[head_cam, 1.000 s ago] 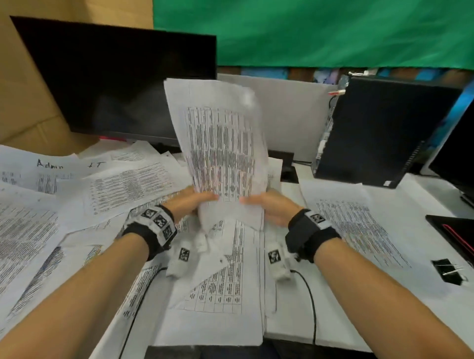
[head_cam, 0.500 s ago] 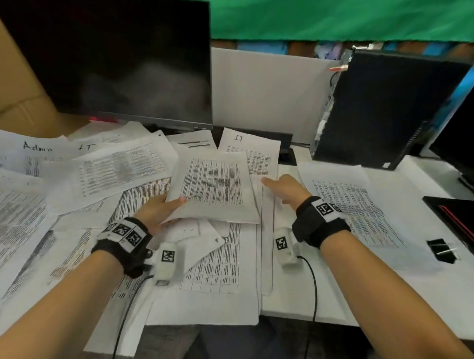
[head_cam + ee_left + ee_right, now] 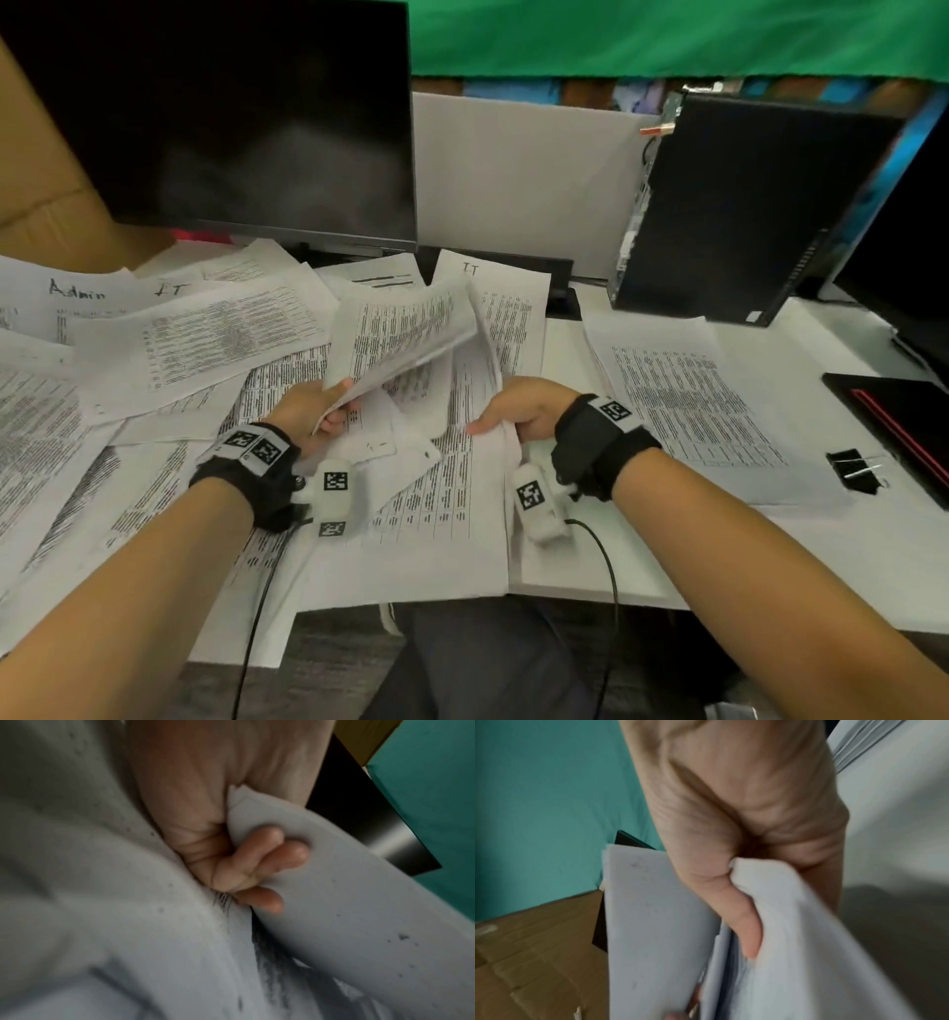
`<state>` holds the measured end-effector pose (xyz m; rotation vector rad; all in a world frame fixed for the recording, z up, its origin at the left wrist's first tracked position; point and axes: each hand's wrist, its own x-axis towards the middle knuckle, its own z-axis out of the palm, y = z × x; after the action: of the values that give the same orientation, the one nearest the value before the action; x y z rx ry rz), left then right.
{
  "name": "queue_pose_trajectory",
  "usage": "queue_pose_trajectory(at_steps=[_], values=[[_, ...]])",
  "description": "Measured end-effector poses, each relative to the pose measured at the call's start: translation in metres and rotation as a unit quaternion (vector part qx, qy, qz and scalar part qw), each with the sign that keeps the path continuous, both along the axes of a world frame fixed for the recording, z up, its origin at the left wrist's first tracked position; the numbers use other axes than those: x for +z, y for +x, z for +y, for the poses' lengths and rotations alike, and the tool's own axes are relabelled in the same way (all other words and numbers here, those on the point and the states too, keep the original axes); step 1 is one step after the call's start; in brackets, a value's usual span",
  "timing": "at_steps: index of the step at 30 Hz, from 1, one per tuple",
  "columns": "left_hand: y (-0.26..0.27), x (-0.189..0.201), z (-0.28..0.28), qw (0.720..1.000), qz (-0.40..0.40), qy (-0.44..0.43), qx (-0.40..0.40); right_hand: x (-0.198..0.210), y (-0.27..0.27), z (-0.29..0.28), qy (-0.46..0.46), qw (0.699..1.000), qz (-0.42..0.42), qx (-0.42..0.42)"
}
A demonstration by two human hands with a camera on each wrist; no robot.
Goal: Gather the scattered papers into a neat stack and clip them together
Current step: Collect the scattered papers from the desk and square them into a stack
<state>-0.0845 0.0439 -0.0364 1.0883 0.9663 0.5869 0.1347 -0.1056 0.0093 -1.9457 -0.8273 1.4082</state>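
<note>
- Head view, frame centre: left hand [image 3: 313,413] grips a raised bundle of sheets [image 3: 405,334].
- Right hand [image 3: 524,413] pinches another sheet's edge [image 3: 506,437]; binder clip [image 3: 855,470] lies right.

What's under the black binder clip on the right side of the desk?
The binder clip lies on the corner of a printed sheet, which rests on the white desk. Whatever print or surface sits directly beneath the clip is covered.

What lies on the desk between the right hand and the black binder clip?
In the head view, a printed sheet lies flat between the right hand and the binder clip, which rests on its near right corner.
</note>
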Motion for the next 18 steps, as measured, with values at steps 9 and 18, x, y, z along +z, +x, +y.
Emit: queue_pose_trajectory(at_steps=[9,18], values=[[0.026,0.027,-0.029,0.996,0.027,0.077,-0.045,0.057,0.094,-0.068,0.189,0.952,-0.073,-0.229],[0.098,0.05,-0.065,0.975,-0.033,0.139,-0.17,0.058,0.106,-0.096,0.236,0.935,0.086,-0.253]])
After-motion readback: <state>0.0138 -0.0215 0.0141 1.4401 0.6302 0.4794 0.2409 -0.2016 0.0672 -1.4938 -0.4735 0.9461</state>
